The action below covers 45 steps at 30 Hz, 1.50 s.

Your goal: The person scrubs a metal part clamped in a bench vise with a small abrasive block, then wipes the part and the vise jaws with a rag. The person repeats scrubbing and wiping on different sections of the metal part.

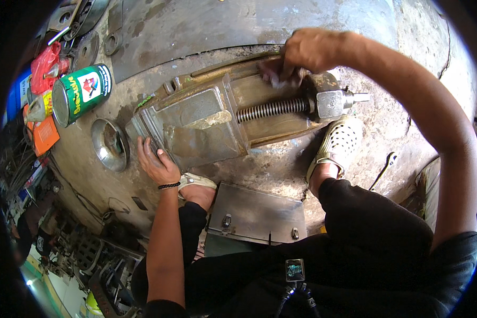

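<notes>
Over vise (193, 108) | R hand (306, 50) blurred | rag (281, 78) pt. hid.

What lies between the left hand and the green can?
In the head view, a round metal bowl sits between the left hand and the green can.

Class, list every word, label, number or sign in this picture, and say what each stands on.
Green can: large yellow lettering, legible, wording left out.
Same can: smaller pale print near one end, too small to read.
Blue container: pale label, too blurred to read.
Small screen: display too small to read.
Metal vise: possible marks on its end block, too unclear to read.
</notes>
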### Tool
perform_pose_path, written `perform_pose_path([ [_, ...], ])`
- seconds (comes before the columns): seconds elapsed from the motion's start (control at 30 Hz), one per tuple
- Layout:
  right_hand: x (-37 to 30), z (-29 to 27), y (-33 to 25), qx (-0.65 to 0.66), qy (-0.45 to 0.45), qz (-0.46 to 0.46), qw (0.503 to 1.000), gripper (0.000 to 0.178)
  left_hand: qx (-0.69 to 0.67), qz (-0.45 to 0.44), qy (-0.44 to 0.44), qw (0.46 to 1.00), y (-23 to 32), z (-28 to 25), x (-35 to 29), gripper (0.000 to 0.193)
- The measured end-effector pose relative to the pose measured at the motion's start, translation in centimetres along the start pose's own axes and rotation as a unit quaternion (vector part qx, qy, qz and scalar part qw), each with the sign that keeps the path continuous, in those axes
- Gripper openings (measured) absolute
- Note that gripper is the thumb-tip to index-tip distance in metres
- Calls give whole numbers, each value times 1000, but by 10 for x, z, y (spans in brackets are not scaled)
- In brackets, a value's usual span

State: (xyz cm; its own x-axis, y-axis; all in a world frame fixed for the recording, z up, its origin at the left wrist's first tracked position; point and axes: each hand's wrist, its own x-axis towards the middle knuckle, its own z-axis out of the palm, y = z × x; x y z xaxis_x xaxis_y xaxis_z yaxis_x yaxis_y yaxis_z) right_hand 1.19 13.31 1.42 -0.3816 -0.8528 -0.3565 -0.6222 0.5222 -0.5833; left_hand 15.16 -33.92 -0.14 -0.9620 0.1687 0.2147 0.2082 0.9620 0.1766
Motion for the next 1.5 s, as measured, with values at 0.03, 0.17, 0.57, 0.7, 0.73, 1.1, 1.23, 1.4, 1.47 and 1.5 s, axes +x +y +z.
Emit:
perform_pose_path([
  [0.03, -4, -8, 7, -9, -4, 32, 999, 24, -4, -7, -5, 1000, 0, 0, 0, 50],
  [0.17, -4, -10, -4, 115, 135, -26, 984, 26, 9, 8, 0, 1000, 0, 0, 1, 49],
  [0.57, -8, -5, -5, 86, 209, 44, 973, 34, 11, -14, -10, 1000, -1, -2, -1, 48],
  [0.7, 5, 37, -37, 18, -23, 81, 996, 52, 18, -11, -15, 1000, 0, -2, -2, 46],
  [0.73, 8, 48, -45, -33, 20, 53, 998, 53, 20, -11, -18, 1000, 1, -4, -2, 45],
  [1.1, -7, 15, -40, -35, 69, 135, 988, 34, -27, 109, -215, 970, 31, -74, 88, 61],
  [1.23, -4, 30, -61, -26, 44, 180, 982, 48, 45, 207, -331, 919, 61, -63, 100, 70],
  [1.4, 10, 55, -70, -42, 13, 192, 980, 37, 84, 177, -357, 913, 76, -54, 101, 59],
  [1.47, 7, 46, -66, -135, -19, 195, 971, 28, 92, 166, -358, 914, 77, -54, 101, 56],
  [1.5, 5, 36, -64, -137, -40, 233, 962, 20, 91, 159, -363, 914, 77, -54, 100, 54],
])
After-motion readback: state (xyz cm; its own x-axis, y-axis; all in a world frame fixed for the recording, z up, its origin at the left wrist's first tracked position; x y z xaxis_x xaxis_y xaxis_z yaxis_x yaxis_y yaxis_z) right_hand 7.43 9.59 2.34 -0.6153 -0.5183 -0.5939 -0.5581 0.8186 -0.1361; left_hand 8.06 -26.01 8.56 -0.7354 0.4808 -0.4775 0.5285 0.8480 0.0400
